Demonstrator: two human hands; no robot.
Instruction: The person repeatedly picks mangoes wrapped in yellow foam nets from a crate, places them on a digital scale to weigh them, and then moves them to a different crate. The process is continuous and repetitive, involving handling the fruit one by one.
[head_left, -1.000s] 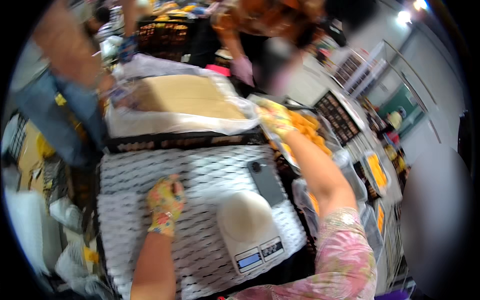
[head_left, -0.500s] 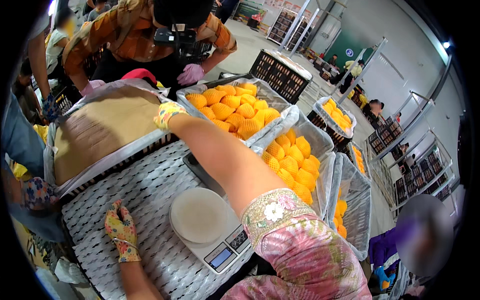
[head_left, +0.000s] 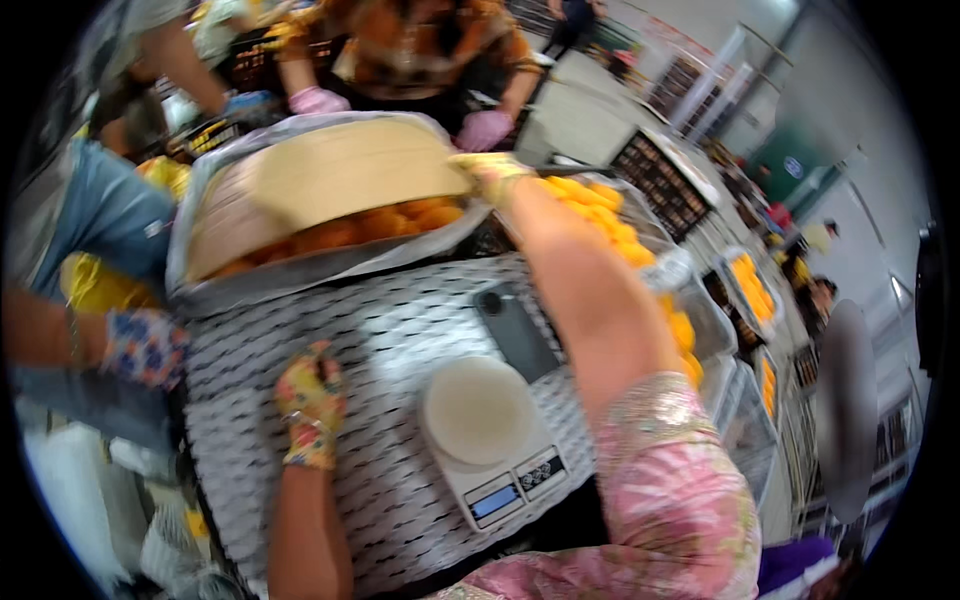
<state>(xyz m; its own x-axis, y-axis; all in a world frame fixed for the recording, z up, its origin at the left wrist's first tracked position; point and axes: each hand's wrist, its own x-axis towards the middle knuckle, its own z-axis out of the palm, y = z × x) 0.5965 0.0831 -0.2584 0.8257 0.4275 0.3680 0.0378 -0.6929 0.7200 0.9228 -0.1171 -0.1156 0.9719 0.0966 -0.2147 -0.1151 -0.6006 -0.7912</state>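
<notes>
My right hand (head_left: 495, 175), in a flowered yellow glove, reaches across to the far crate and grips the right corner of a cardboard sheet (head_left: 350, 170). The sheet's near edge is raised, and orange round fruit (head_left: 375, 225) shows beneath it in the crate, which has a pale plastic liner (head_left: 330, 265). My left hand (head_left: 312, 408), gloved alike, rests loosely curled on the white netted tabletop (head_left: 385, 370) with nothing visible in it. Between my arms stands a white kitchen scale (head_left: 480, 410), its round pan bare. A dark phone (head_left: 515, 330) lies behind the scale.
Crates of fruit in yellow foam nets (head_left: 610, 215) stand to the right, beside a black crate (head_left: 660, 180). Across the table a person in a plaid shirt (head_left: 420, 50) has pink-gloved hands by the lined crate. Another person's flowered glove (head_left: 145, 348) is at the table's left edge.
The cardboard sheet, lying flat over the crate before, is now raised at its near side, uncovering orange fruit. My view has swung left, and the whole phone now shows.
</notes>
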